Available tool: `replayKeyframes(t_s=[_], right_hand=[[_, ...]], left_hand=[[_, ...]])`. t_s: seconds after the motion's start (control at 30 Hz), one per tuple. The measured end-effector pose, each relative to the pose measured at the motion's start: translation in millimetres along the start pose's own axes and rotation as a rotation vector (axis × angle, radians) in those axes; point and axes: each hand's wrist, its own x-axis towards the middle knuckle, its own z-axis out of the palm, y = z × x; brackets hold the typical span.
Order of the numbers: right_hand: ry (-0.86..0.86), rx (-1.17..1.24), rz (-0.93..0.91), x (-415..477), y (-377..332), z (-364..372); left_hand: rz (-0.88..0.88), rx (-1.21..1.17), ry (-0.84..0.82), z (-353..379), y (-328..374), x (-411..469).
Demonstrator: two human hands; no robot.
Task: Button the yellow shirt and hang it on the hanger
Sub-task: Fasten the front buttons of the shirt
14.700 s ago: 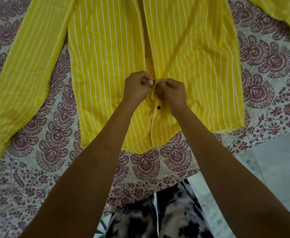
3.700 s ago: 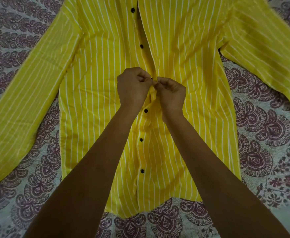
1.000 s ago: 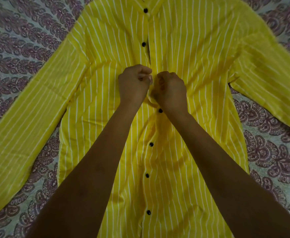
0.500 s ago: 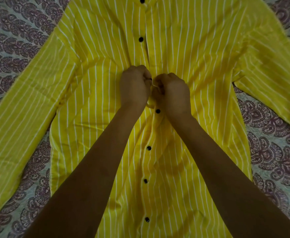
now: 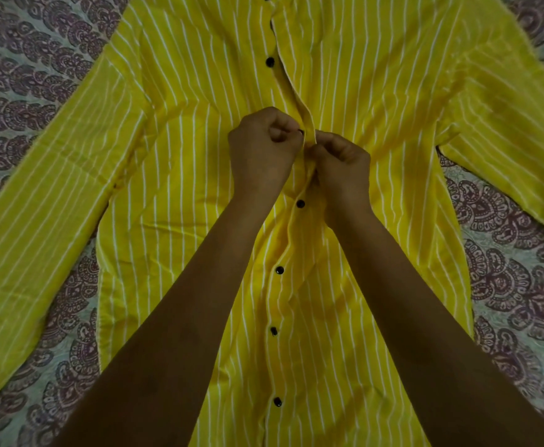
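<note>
One yellow shirt (image 5: 183,188), white-striped, laid flat and front up across the middle of the bedspread (image 5: 522,285). Collar end toward the far edge, cut off at the top of the view; hem end toward the near edge, also cut off.

Two sleeves spread outward: one (image 5: 38,237) slanting toward the near left corner, the other (image 5: 506,140) toward the right edge.

Six black buttons counted along the front opening. Four fastened buttons (image 5: 279,270) in a row below the hands, front edges joined there. Two unfastened buttons (image 5: 269,62) above the hands, front edges parted there.

Left hand (image 5: 262,153) clenched, thumb and fingertips pinching the button-side edge at a dark speck; too small to tell whether a seventh button. Right hand (image 5: 343,166) clenched likewise, pinching the raised fold of the overlapping edge (image 5: 307,121). Hands just beside each other over the opening, mid-chest.

Two bare forearms (image 5: 199,317) reaching in from the near edge, crossing over the lower shirt front.

Bedspread pale, maroon paisley print, showing on both sides of the shirt.
</note>
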Motion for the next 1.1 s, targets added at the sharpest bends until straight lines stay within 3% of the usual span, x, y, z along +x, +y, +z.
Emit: replayKeyframes(t_s=[0.23,0.53,0.83,1.1], right_hand=[[0.081,-0.080,-0.112,-11.7,1.0,3.6],[0.118,-0.104,-0.141,-19.7,3.0,1.1],[0.076,-0.064,-0.175,-22.1,4.6,0.3],[0.042,-0.060,-0.145,-21.8,2.8,-1.4]], left_hand=[[0.065,0.168,0.097,-6.4,-2.2,-7.5],[0.076,0.017,0.048,-9.9,12.8,-23.1],[0.024,0.054,0.081,-8.5,13.5,-21.9],[-0.026,-0.102,0.032,-9.9,8.6,-21.8]])
